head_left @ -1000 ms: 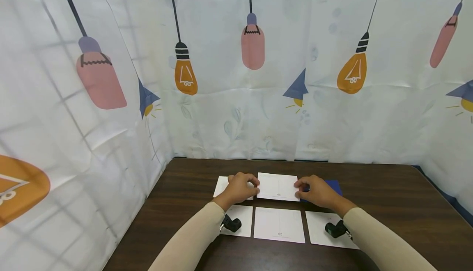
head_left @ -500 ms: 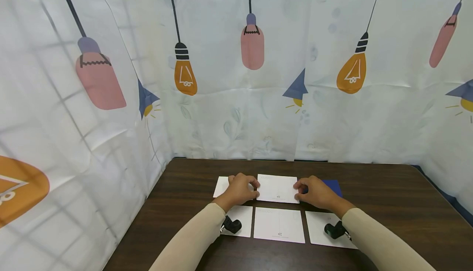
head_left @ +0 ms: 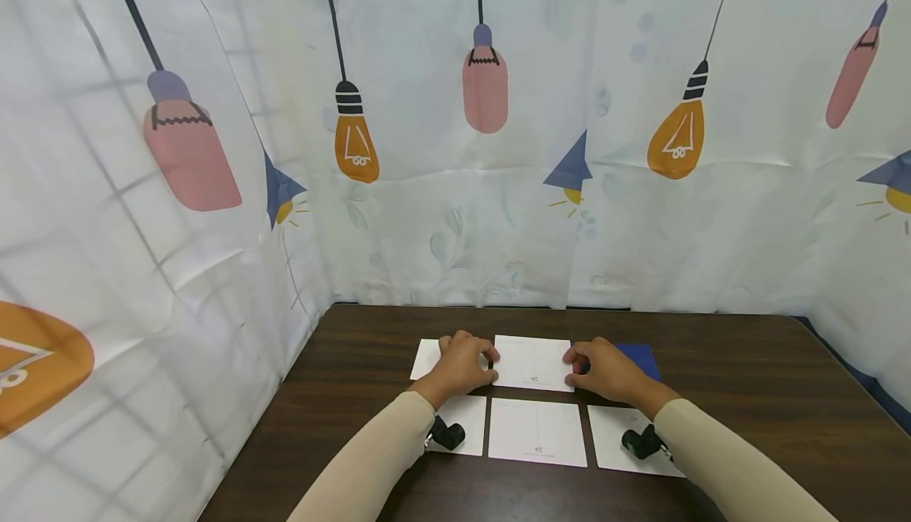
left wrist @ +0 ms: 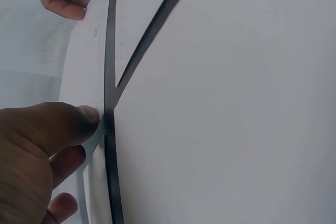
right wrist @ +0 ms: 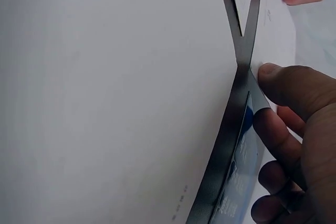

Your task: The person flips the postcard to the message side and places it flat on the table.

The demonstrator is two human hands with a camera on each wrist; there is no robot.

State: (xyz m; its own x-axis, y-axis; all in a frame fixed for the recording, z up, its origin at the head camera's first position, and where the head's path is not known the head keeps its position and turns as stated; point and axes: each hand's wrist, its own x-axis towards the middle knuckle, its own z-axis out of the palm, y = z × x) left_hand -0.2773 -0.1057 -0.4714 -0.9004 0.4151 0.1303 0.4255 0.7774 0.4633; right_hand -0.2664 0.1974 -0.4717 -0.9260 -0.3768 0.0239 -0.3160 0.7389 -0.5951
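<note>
Both hands are at the middle postcard [head_left: 532, 362] of the back row, its white back up, with a thin centre line and small print. My left hand [head_left: 461, 365] pinches its left edge, thumb at the near corner in the left wrist view. At the right edge, my right hand [head_left: 610, 369] pinches with thumb and curled fingers. A white card [head_left: 427, 354] lies partly under the left hand. Beside the right hand is a blue card [head_left: 642, 358], its printed face partly visible in the right wrist view.
Three more white cards form a front row: a left card [head_left: 471, 415], a middle card [head_left: 537, 431] and a right card [head_left: 610, 431]. They lie on a dark wooden table [head_left: 747, 395]. A white curtain [head_left: 441, 229] with lamp prints hangs behind and at the left.
The middle back postcard has come down slightly toward the near side and lies flatter, both hands staying at its edges. The other cards have not moved.
</note>
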